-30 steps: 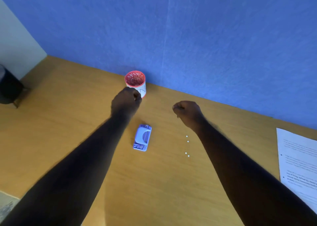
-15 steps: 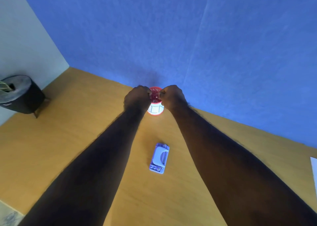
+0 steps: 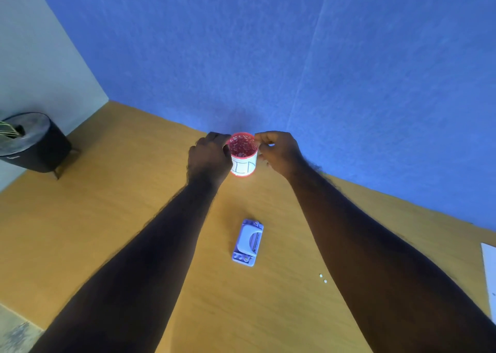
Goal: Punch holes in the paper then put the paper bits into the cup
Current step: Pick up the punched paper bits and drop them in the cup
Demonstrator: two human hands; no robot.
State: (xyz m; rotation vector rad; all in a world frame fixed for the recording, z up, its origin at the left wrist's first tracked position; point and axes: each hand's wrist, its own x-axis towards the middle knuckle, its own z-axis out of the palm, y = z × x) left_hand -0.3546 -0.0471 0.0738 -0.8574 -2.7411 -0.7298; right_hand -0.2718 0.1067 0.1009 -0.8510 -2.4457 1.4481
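Observation:
A small cup (image 3: 243, 165), red inside with a white label, stands near the blue wall, and several white paper bits lie in it. My left hand (image 3: 208, 156) wraps its left side. My right hand (image 3: 280, 151) is at the cup's right rim with its fingertips pinched together; I see nothing between them. A pale blue hole punch (image 3: 248, 242) lies flat on the wooden table (image 3: 107, 218) between my forearms. Two white paper bits (image 3: 323, 278) lie on the table beside my right forearm. An edge of the printed paper sheet (image 3: 489, 277) shows at the far right.
A black round bin (image 3: 35, 143) stands off the table's far left corner. The blue wall (image 3: 295, 57) rises right behind the cup. A grey patch of floor (image 3: 13, 334) shows at the bottom left.
My right hand rose from the bits on the table to the cup's mouth, then slid to its right rim. My left hand stayed at the cup. The view swung left.

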